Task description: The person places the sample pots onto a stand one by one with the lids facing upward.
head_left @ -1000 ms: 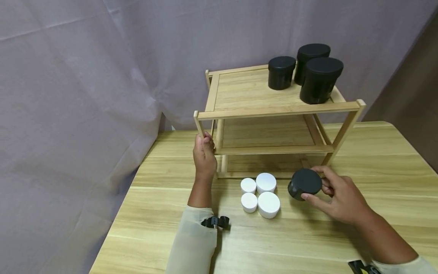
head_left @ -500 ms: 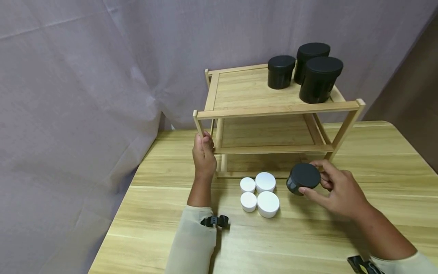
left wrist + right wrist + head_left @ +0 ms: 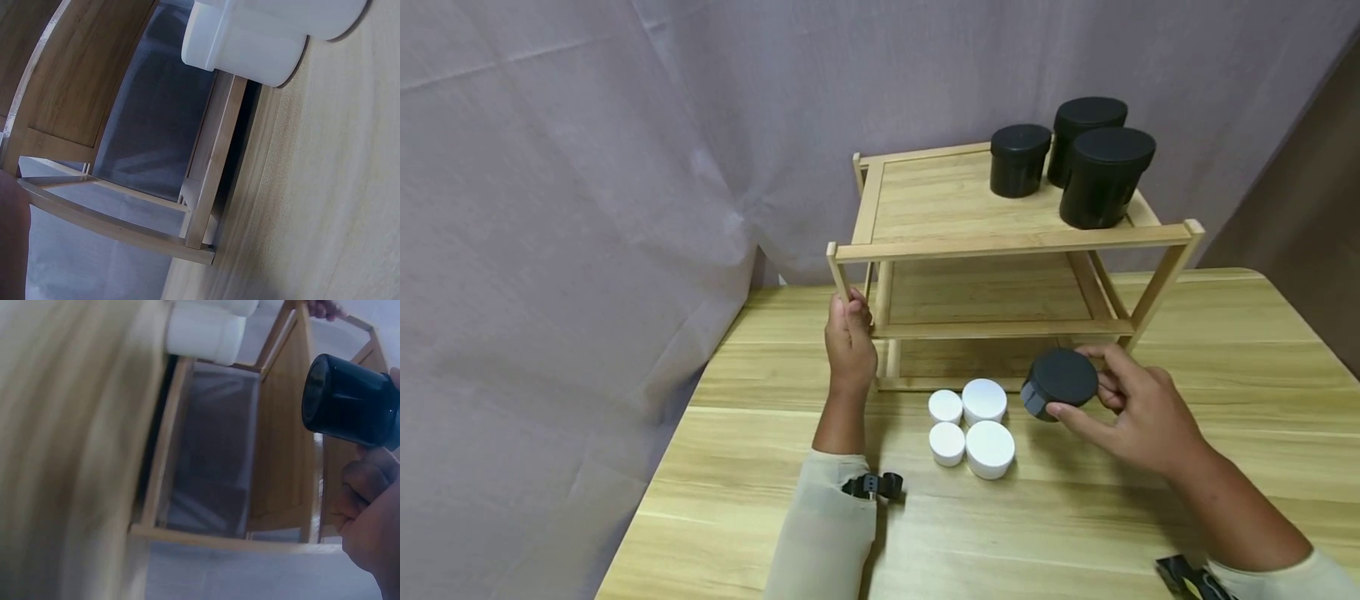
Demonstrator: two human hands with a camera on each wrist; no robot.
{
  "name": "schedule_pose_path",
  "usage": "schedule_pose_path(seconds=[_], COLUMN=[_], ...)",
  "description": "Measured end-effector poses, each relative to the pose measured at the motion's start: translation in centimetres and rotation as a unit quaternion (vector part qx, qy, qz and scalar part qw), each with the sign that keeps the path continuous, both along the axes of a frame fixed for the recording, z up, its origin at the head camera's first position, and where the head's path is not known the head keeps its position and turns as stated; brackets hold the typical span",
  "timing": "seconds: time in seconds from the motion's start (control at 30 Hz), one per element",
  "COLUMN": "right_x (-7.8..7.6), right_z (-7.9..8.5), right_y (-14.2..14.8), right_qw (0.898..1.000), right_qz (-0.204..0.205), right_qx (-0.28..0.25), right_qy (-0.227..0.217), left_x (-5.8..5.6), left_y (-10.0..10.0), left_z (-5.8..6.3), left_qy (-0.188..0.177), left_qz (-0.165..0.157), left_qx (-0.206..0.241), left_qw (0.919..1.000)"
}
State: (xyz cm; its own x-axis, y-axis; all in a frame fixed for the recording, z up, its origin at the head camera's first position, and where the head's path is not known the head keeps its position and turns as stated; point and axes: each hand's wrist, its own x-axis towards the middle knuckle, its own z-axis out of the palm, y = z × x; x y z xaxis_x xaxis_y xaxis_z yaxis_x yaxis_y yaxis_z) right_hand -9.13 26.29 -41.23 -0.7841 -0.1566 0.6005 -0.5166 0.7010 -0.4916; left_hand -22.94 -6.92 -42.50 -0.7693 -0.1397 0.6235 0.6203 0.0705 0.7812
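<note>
My right hand pinches a black lidded jar between thumb and fingers, in front of the rack's lower right. In the right wrist view the jar shows its base and glossy side, raised off the table. My left hand grips the left front post of a three-tier wooden rack, just above the middle shelf. Several white lidded jars stand together on the table before the rack, two larger and two smaller. Two of them loom close in the left wrist view as white jars.
On the top shelf's right side stand three black jars: a smaller jar, a tall front jar and another behind. The wooden table meets a grey curtain at the back and left.
My right hand has lifted the black jar a little, moving it slightly left and toward the rack. The left hand stays on the post, and the white jars stand where they were.
</note>
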Motion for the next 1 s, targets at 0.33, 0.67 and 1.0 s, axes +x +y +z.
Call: schedule_pose_path(seconds=[0.33, 0.67, 1.0], right_x=[-0.5, -0.3, -0.2], right_z=[2.1, 4.6, 7.8], right_y=[-1.8, -2.4, -3.2], right_qw=[1.0, 1.0, 1.0], right_qz=[-0.003, -0.005, -0.018], right_qx=[0.0, 0.008, 0.019], right_qy=[0.008, 0.016, 0.009], left_x=[-0.1, -0.1, 0.0], left_y=[-0.1, -0.1, 0.0], left_z=[0.0, -0.1, -0.1], left_qy=[0.0, -0.011, -0.018], left_qz=[-0.002, 0.001, 0.009], left_qx=[0.004, 0.0, -0.004], left_qw=[1.0, 0.9999, 0.9998])
